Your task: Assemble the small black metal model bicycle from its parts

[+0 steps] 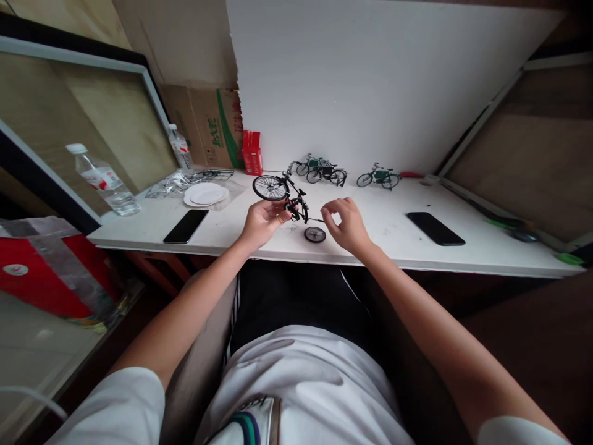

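Observation:
My left hand (263,224) grips a black model bicycle (293,201) by its middle and holds it tilted above the white table, its one fitted wheel up at the left. A loose small wheel (315,234) lies on the table below and to the right of it. To the right of the bicycle is my right hand (345,224), thumb and forefinger curled towards each other. Whether something small is between those fingertips is too small to tell. A thin rod (315,220) shows between the bicycle and my right hand.
Small model bicycles (327,173) stand at the back, with a green one (378,177) further right. Phones (186,226) (435,228) lie at both sides. White discs (206,194), water bottles (105,180), a red box (252,152) and a cardboard box (208,127) are at the left.

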Action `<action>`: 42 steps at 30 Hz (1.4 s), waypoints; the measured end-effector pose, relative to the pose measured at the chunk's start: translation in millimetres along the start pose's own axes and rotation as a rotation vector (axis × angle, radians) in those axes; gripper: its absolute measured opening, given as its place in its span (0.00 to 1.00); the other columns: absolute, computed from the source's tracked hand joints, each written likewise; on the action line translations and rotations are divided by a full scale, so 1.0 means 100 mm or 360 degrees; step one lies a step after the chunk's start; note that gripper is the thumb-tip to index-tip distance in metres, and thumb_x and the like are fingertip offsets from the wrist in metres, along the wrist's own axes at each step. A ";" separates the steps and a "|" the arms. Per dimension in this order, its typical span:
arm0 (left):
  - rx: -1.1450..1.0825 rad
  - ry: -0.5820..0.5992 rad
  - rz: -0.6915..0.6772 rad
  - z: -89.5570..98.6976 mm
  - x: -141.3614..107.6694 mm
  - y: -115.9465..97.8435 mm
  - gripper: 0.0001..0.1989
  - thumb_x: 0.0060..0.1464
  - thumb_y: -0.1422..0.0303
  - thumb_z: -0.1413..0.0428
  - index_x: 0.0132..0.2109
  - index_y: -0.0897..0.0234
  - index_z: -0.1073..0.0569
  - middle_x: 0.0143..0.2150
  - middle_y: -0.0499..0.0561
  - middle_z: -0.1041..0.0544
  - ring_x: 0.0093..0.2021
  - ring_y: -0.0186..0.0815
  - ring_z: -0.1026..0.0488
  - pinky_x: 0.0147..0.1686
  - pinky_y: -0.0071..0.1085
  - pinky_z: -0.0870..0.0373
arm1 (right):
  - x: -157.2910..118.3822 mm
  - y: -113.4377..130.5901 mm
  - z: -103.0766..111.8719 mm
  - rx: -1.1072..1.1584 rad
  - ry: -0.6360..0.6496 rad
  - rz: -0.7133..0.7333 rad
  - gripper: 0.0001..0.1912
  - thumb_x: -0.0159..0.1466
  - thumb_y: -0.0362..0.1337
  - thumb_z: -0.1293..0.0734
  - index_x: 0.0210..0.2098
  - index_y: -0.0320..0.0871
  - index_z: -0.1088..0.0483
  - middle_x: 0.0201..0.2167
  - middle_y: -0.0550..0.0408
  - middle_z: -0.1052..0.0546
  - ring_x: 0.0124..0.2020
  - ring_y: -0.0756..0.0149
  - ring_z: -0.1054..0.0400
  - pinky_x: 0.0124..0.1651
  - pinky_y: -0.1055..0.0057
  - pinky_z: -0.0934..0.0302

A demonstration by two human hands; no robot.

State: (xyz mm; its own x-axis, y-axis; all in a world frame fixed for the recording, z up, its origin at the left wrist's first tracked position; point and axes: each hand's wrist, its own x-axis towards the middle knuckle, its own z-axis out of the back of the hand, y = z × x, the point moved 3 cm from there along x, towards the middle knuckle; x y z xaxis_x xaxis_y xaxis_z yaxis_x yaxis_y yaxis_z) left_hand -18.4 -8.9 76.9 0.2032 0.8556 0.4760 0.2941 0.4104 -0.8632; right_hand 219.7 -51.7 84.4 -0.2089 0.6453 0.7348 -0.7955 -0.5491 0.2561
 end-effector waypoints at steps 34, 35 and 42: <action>0.0036 -0.0252 0.0090 -0.12 -0.10 -0.10 0.26 0.46 0.51 0.25 0.44 0.61 0.23 0.39 0.51 0.18 0.34 0.32 0.27 0.27 0.27 0.38 | -0.06 0.43 0.01 0.0293 -0.0382 0.0359 0.08 0.77 0.39 0.36 0.51 0.47 0.26 0.41 0.48 0.18 0.41 0.59 0.22 0.46 0.62 0.26; 0.0043 -0.0247 0.0103 -0.12 -0.10 -0.10 0.26 0.46 0.51 0.25 0.45 0.61 0.22 0.39 0.52 0.18 0.34 0.32 0.27 0.28 0.27 0.37 | -0.07 0.46 0.00 0.0286 -0.0364 0.0394 0.08 0.77 0.38 0.36 0.52 0.47 0.26 0.41 0.48 0.18 0.42 0.58 0.22 0.47 0.61 0.26; 0.0011 -0.0226 0.0250 -0.16 -0.14 -0.07 0.27 0.46 0.51 0.25 0.46 0.64 0.20 0.43 0.55 0.15 0.43 0.38 0.20 0.42 0.32 0.25 | -0.09 0.48 -0.05 0.0229 -0.0386 0.0434 0.12 0.75 0.36 0.33 0.57 0.48 0.25 0.44 0.47 0.17 0.44 0.58 0.20 0.48 0.60 0.23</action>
State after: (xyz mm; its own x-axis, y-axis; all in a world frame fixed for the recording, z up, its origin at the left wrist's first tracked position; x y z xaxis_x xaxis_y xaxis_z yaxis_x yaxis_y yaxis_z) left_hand -8.2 -29.0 79.5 0.1121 0.9449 0.3074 0.2630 0.2701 -0.9262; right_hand 181.1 -81.4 86.6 -0.2476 0.3308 0.9106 -0.6379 -0.7631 0.1038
